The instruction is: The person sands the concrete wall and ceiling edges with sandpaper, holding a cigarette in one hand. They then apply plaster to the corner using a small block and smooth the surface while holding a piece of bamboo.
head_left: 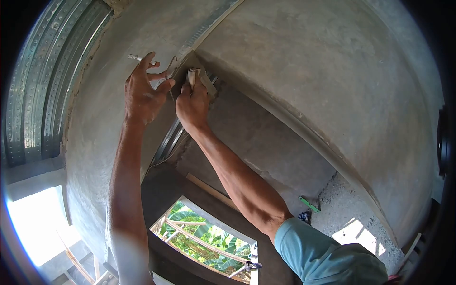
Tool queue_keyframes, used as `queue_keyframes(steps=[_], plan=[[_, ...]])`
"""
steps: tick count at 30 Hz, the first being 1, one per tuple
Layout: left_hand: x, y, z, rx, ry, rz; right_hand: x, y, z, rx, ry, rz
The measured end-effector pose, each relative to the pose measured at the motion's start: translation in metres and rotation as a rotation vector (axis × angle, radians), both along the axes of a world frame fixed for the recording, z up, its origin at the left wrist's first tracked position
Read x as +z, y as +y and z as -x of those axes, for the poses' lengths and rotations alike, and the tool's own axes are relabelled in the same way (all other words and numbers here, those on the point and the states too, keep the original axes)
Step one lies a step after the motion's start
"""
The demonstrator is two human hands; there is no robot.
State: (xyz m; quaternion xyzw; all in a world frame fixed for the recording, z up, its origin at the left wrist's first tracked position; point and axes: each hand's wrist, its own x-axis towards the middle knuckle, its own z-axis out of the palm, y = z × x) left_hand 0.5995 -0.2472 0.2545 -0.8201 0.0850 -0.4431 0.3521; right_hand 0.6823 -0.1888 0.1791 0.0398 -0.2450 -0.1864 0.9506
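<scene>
My right hand [194, 105] is wrapped round the handle of a plastering trowel [192, 76], whose flat blade lies against the underside of the plastered wall edge. To its left, my left hand [143, 97] is raised with fingers curved, a white cigarette [135, 57] held between them. The thumb and forefinger of that hand reach toward a small plaster-smeared piece [172, 67] at the edge, beside the trowel. A perforated metal strip [195, 37] runs along the corner above both hands.
Grey plastered wall [323, 61] fills the upper right. Ribbed metal sheeting [40, 90] is at the upper left. Below are a window opening [206, 237] with leaves and poles outside, and a green-handled tool [309, 204] on the rough ground.
</scene>
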Motion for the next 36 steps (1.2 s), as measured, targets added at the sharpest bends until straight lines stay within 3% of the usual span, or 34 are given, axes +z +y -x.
queue_keyframes(steps=[2, 4, 6, 9, 12, 25, 32, 34, 36], plan=[[-0.001, 0.0, 0.0, 0.014, -0.007, -0.002, -0.012, 0.01, 0.012, -0.04, -0.01, 0.064], [-0.001, 0.0, -0.001, 0.012, 0.005, 0.013, -0.034, 0.011, 0.02, -0.03, -0.197, 0.005], [0.0, 0.0, 0.001, 0.011, 0.009, 0.022, -0.041, 0.027, 0.014, -0.034, -0.191, -0.022], [0.003, 0.0, 0.003, 0.053, 0.017, -0.02, -0.039, 0.027, -0.008, 0.205, -0.168, 0.019], [-0.001, -0.002, 0.001, 0.03, 0.01, -0.015, -0.018, 0.034, -0.021, 0.207, -0.043, 0.097], [0.005, 0.002, 0.004, 0.028, 0.064, 0.061, 0.02, 0.003, -0.019, 0.074, 0.147, 0.095], [0.005, 0.01, 0.002, 0.026, 0.05, 0.034, 0.022, -0.003, -0.019, 0.155, 0.114, 0.044], [0.002, 0.005, 0.002, 0.032, 0.044, 0.043, 0.025, -0.005, -0.017, -0.046, 0.235, 0.024], [0.002, 0.005, 0.003, 0.035, 0.039, 0.053, 0.024, -0.008, -0.012, -0.048, 0.216, 0.048]])
